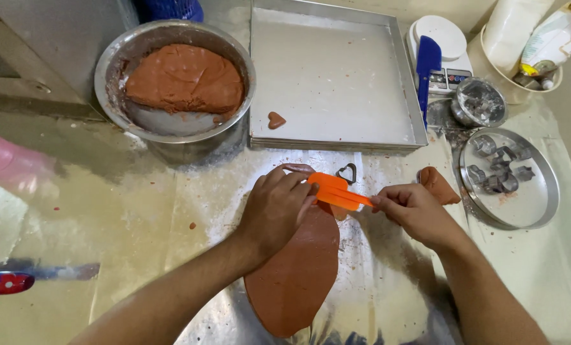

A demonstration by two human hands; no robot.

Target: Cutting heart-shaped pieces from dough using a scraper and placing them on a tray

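Steel worktop, seen from above. Far L: 1 steel bowl [174, 80] w/ 1 brown dough mass, bare counter left open in front. Centre: 1 rolled dough sheet [298, 268], its near edge close to the counter edge. Left hand [276, 207] is pressed on its top, fingers curled at 1 orange scraper [338, 191]; the handle end is pinched by the right hand [413, 211]. 1 heart cutter [347, 172] sits just beyond. Behind: 1 baking tray [336, 76], 1 dough heart [276, 120] by its near rim. R: 1 dough lump [439, 185], 1 plate of cutters [509, 179].

The left hand [276, 207] hides the far end of the rolled dough sheet [298, 275].
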